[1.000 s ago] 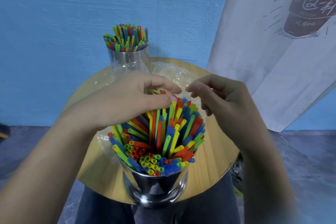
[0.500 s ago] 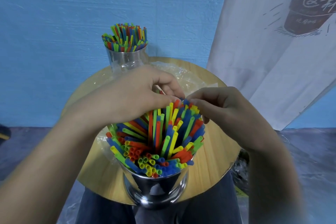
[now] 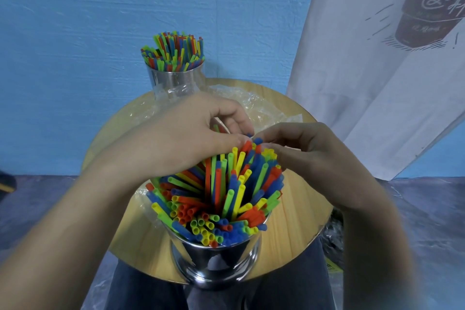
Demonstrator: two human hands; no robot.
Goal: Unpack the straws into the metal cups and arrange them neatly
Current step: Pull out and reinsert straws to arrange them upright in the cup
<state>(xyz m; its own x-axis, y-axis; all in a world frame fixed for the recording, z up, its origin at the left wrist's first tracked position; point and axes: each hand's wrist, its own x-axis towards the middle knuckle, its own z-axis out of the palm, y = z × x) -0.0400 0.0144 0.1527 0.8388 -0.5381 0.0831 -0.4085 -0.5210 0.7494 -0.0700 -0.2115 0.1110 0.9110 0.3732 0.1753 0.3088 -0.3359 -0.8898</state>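
Observation:
A shiny metal cup point(image 3: 216, 259) stands at the near edge of the round wooden table point(image 3: 297, 221), packed with red, blue, green and yellow straws point(image 3: 216, 199) that fan out unevenly. My left hand point(image 3: 181, 138) lies over the far left tips of this bunch, fingers curled onto them. My right hand point(image 3: 307, 153) comes in from the right, its fingertips pinching the far straw tips beside the left hand's fingers. A second metal cup point(image 3: 176, 80) at the table's far edge holds an upright bunch of straws point(image 3: 173, 51).
Crumpled clear plastic wrapping point(image 3: 254, 106) lies on the table behind my hands, between the two cups. A white printed banner point(image 3: 377, 70) hangs at the right against the blue wall. My dark trousers point(image 3: 289, 289) show below the table edge.
My right hand moved left and down onto the far straw tips, meeting the left hand's fingers. The left hand shifted slightly lower over the bunch.

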